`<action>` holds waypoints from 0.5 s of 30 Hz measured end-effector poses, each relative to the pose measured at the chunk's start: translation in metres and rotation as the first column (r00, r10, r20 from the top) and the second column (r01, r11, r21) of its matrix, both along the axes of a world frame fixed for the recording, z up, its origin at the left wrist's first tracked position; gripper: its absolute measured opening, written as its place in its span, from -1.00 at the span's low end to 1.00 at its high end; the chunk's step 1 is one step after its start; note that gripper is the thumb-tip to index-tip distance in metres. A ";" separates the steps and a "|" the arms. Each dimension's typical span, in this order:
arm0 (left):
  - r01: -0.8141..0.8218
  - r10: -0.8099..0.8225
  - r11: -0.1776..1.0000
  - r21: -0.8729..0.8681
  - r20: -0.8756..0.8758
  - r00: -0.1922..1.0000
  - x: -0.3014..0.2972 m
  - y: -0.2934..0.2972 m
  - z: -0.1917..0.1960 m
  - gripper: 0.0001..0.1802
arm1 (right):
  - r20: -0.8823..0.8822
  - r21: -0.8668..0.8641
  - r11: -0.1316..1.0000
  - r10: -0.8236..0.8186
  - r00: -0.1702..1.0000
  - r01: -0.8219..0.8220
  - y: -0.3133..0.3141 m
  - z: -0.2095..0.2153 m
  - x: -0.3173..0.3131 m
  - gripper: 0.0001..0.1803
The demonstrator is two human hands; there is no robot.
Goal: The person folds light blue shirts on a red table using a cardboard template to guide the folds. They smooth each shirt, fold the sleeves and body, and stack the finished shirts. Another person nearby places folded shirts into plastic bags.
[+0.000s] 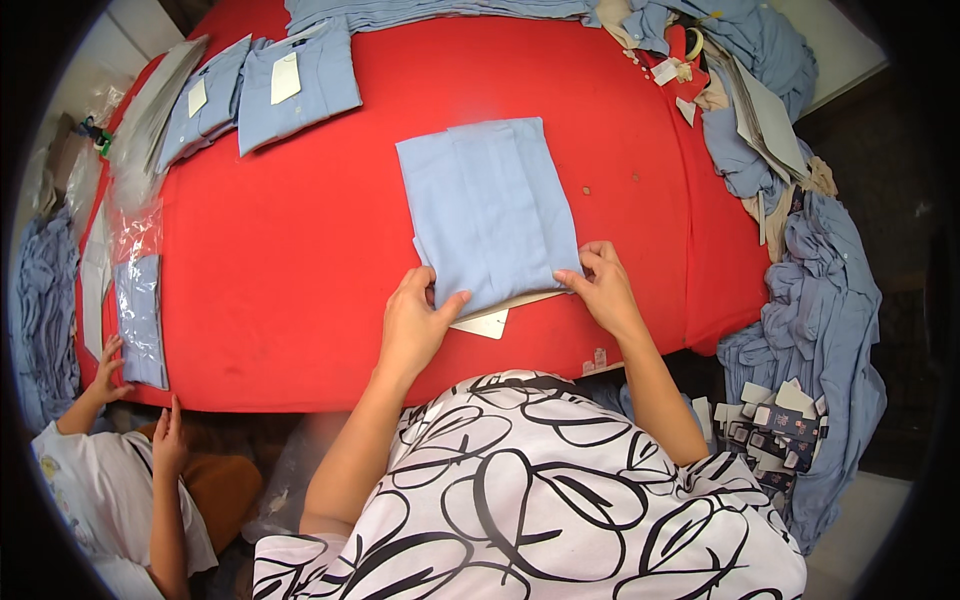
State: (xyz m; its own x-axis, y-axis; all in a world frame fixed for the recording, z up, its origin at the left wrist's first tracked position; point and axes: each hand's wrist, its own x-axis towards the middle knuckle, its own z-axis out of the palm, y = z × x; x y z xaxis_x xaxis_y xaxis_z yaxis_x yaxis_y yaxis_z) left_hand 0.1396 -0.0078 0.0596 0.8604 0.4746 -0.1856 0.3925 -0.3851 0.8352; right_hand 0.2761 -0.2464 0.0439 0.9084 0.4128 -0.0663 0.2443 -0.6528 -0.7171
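A light blue shirt (490,215), folded into a rectangle, lies in front of me on the red-covered table (300,290). At its near left corner, my left hand (415,315) pinches the edge between thumb and fingers. My right hand (600,285) grips the near right corner, thumb on top and fingertips curled at the side. From under the near edge a white tag (484,323) sticks out, with a pale stiff edge (520,300) showing beside it. What lies inside or beneath the folds is hidden.
Two folded blue shirts with tags (300,90) lie at the far left, near clear plastic bags (140,150). A co-worker's hands (165,440) are beside a bagged shirt (140,320) at left. Loose shirts (820,290), cards (765,110) and labels (775,430) crowd the right edge.
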 end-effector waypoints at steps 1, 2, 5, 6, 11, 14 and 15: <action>0.002 -0.003 0.999 0.040 0.014 1.000 0.000 -0.003 0.001 -0.55 | -0.013 0.018 1.000 -0.021 1.000 0.021 0.001 0.000 0.000 -0.53; 0.004 -0.006 0.997 0.080 0.028 1.000 0.001 -0.005 0.003 -0.53 | -0.026 0.037 0.998 -0.041 0.999 0.042 0.003 0.000 0.001 -0.50; 0.006 -0.006 1.000 0.002 -0.043 0.999 0.009 -0.009 0.008 -0.48 | -0.049 -0.045 0.997 -0.067 0.997 0.065 0.016 0.008 -0.003 -0.43; 0.034 -0.034 0.999 0.015 -0.003 0.999 0.008 -0.006 0.000 -0.42 | -0.048 -0.093 0.994 -0.067 0.997 0.062 0.020 0.013 -0.004 -0.41; 0.124 -0.129 0.991 0.050 0.108 0.986 0.006 0.002 -0.021 -0.10 | 0.031 -0.267 0.964 0.030 0.999 -0.021 0.023 0.021 -0.005 -0.36; 0.053 -0.050 0.998 -0.022 0.128 0.990 0.013 -0.001 0.011 -0.03 | 0.287 -0.223 0.974 0.032 0.957 0.034 0.025 0.033 -0.007 -0.41; 0.019 -0.006 0.992 -0.123 0.106 0.994 0.017 0.002 0.013 -0.05 | 0.413 -0.182 0.982 0.025 0.910 0.056 0.024 0.035 -0.012 -0.43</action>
